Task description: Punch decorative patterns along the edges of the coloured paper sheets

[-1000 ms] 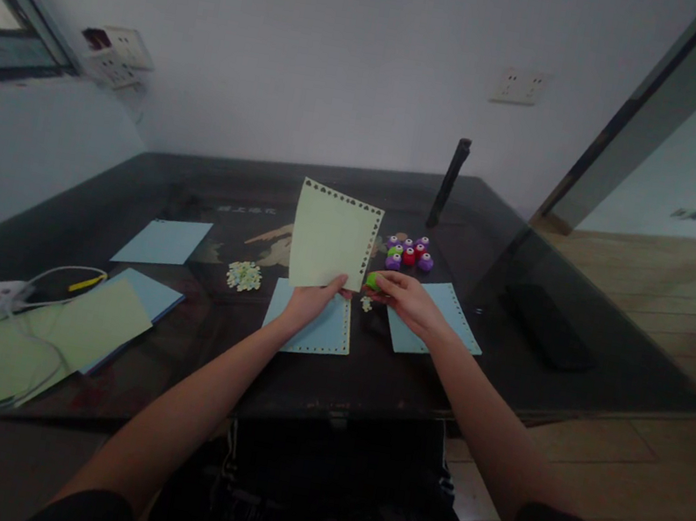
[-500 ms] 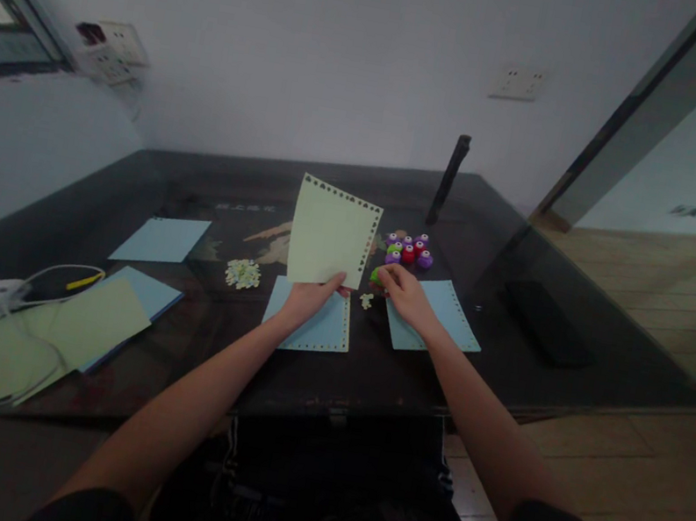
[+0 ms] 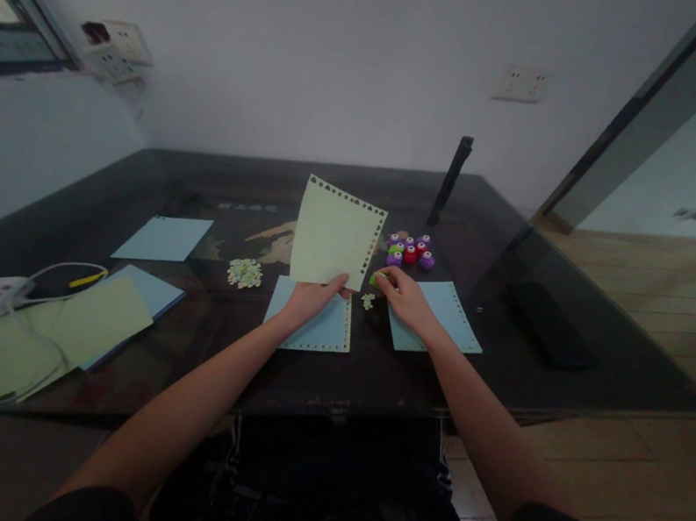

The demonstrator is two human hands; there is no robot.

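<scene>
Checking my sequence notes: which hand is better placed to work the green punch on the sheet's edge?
Probably the right hand: it already grips the green punch beside the green sheet, which the left hand holds upright.

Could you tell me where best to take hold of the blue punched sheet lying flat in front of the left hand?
Grip the blue punched sheet by its plain near edge, coming from the person's side: it lies flat, and its right edge carries punched holes that probably tear easily.
</scene>
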